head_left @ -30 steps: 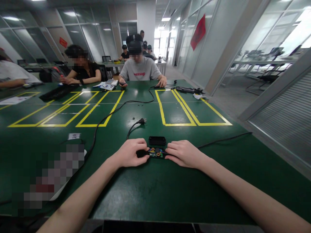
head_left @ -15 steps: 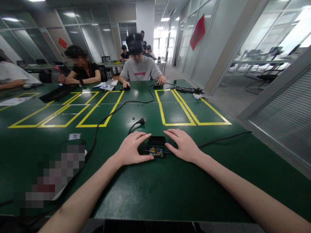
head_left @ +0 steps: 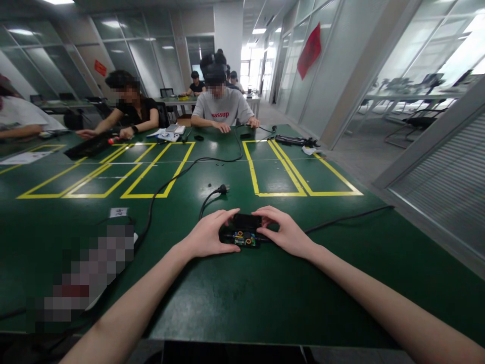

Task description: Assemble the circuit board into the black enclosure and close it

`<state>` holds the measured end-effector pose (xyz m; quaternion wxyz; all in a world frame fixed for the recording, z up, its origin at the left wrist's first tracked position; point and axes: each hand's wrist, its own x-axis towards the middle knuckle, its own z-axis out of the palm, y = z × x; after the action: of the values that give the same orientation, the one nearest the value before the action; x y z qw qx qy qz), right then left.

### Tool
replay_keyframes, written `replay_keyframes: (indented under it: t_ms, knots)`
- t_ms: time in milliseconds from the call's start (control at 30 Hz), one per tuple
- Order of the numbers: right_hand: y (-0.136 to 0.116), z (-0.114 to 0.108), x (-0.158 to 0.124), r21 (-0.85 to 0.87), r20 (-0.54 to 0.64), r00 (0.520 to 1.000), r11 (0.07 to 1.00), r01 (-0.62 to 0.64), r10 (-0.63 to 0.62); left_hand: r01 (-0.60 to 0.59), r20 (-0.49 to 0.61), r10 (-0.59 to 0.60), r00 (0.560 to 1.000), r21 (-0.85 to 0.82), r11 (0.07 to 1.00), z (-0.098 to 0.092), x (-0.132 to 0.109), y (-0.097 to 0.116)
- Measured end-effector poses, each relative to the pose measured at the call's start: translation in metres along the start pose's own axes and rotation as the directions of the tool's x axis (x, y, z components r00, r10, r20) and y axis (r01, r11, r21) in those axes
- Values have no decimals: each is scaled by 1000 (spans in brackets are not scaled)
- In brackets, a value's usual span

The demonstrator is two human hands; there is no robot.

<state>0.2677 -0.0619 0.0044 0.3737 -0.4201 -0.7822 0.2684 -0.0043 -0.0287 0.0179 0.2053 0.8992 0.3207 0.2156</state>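
The circuit board (head_left: 244, 237), with 2 ring-shaped coils, lies exposed in its black case (head_left: 247, 246) on the green table (head_left: 212, 298), in front of the person. Just beyond it is the black cover (head_left: 247, 221); whether the 2 parts touch, I cannot tell.

The right hand (head_left: 286, 235) has just closed in: apart from the cover half a second ago, its thumb and fingers now appear to grasp the cover's right end. The cover shows a plainer dark surface and seems to have been tipped or raised. I judge that the work has passed from the board to handling the cover.

The left hand (head_left: 206, 235) stays curved around the left end, index finger near the cover's far corner, thumb by the case's near edge; whether either presses on anything, I cannot tell.

A plug (head_left: 223, 189) lies beyond the left hand, and a dark cable (head_left: 341, 219) stretches away past the right.

Across the table, a co-worker in a grey shirt (head_left: 217, 108) has set down a dark piece (head_left: 199, 137). Another, in a dark top (head_left: 146, 114), now reaches to a long black object (head_left: 89, 145).
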Motion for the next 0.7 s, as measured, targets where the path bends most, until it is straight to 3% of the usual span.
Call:
replay_keyframes:
  t_ms: [267,700]
  knots:
    - [-6,5,-1,19,-28,999,1000,19,-18,34,14,-33,999,-57,998,1,-1,1]
    - [-5,5,-2,-116,0,992,985,124,-125,58,1,-58,998,-106,993,1,0,4]
